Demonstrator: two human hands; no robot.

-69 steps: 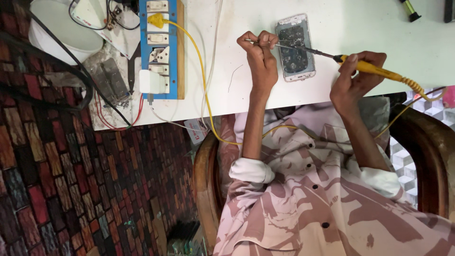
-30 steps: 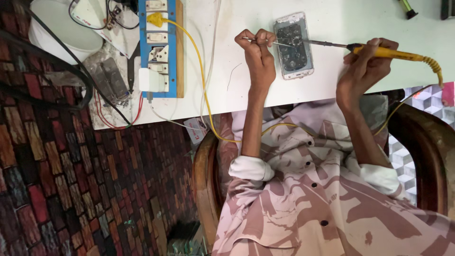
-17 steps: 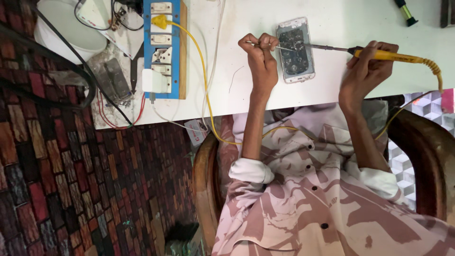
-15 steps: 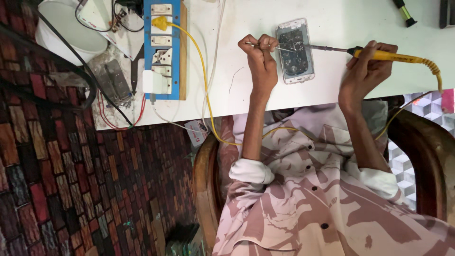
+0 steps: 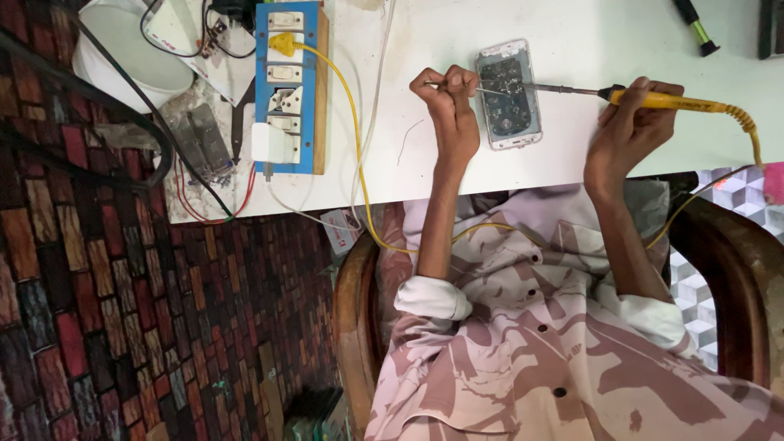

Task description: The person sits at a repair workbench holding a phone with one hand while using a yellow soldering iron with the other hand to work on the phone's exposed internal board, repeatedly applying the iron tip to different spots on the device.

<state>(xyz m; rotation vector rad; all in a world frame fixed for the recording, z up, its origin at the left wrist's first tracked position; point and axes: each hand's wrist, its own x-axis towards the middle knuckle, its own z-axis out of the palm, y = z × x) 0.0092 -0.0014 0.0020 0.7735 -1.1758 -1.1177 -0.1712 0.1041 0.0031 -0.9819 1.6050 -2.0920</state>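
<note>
**Two hands at an opened phone on a white table**

The white table (image 5: 572, 24) carries everything within reach. On it, well off to the far side of the left hand, stands one round white tub (image 5: 131, 49); what it holds cannot be made out, only dark cables running across it. Beside that lies one blue switchboard on a wooden base (image 5: 290, 90), with a yellow plug (image 5: 283, 43) in it and a yellow cord (image 5: 359, 163) trailing off the table edge. One small clear packet (image 5: 196, 139) lies just by the board, its contents too blurred to tell.

Between the two hands lies one phone with its back off (image 5: 510, 96), boards and parts showing inside its pale frame.

The right hand (image 5: 629, 122) is closed firmly round one yellow-handled soldering iron (image 5: 665, 100), whose metal tip reaches over the phone's open back. The left hand (image 5: 447, 102), curled tight just beside the phone, pinches one thin wire (image 5: 490, 90) that points in over the same spot.

Past the right hand, near the table's far edge, lies one green-handled screwdriver (image 5: 696, 24), well apart from the grip.
</note>
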